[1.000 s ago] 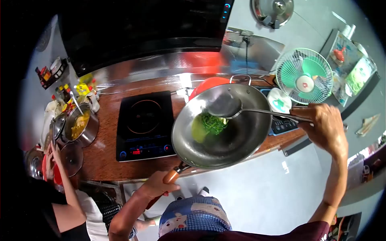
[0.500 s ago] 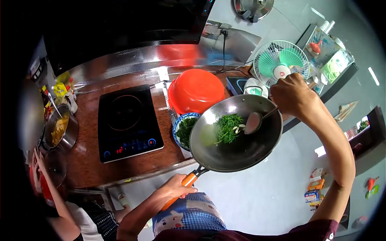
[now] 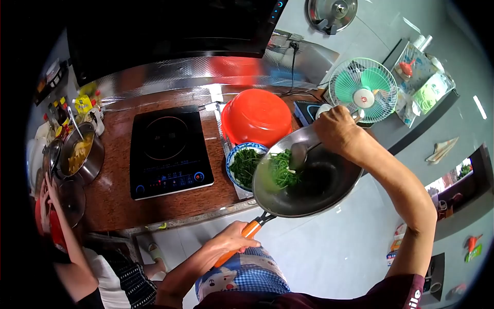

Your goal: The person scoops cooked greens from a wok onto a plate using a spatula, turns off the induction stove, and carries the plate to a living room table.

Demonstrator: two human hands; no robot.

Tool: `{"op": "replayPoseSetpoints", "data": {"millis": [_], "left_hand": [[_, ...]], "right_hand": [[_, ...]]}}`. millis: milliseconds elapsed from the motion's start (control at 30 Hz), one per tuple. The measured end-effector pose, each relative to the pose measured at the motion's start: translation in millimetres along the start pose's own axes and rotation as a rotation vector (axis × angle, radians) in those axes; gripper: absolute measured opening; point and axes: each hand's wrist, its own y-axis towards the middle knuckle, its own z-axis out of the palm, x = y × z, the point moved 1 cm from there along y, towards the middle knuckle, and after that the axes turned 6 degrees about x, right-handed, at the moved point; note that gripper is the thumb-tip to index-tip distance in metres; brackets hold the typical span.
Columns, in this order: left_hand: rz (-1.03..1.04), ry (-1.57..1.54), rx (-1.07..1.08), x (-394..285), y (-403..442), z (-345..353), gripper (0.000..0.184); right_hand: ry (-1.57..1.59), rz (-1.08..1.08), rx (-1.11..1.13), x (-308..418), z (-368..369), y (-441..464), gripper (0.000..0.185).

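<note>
The wok [image 3: 324, 190] hangs over the worktop's [image 3: 110, 206] front edge, cooked greens [image 3: 284, 170] at its left side, beside a patterned bowl [image 3: 247, 164] of greens. The left hand [image 3: 232, 238] is closed around the wok's orange handle [image 3: 250, 229]; the right hand [image 3: 337, 129] grips the ladle [image 3: 299, 156] above the greens. Behind the bowl sits a red basin [image 3: 257, 117]; left of both lies a black cooktop [image 3: 170, 149]. At the worktop's left end, a co-worker's hands [image 3: 50, 198] are near a steel pot [image 3: 88, 159].

Pale glossy floor [image 3: 329, 239], grey wall [image 3: 381, 20]. Reddish-brown counter [image 3: 110, 195], foil backsplash [image 3: 170, 74]. Bright light through window [image 3: 453, 175].
</note>
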Motion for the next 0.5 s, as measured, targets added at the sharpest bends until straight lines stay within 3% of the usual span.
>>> {"op": "replayPoseSetpoints", "data": {"millis": [200,300,333,500], "left_hand": [[-0.009,-0.097,-0.008,-13.3,-4.0,7.4,0.025],[0.008,-0.112,0.011,-14.5,-3.1,7.9,0.023],[0.005,-0.111,0.011,-15.7,-3.2,8.2,0.023],[0.036,-0.122,0.032,-17.2,-1.9,9.2,0.022]], "right_hand": [[0.115,0.003,0.063,7.3,5.6,7.9,0.011],[0.104,0.039,-0.036,-1.7,3.7,1.9,0.012],[0.115,0.022,0.097,-10.5,-5.3,3.8,0.012],[0.093,-0.027,0.244,-38.8,-49.5,6.4,0.014]]}}
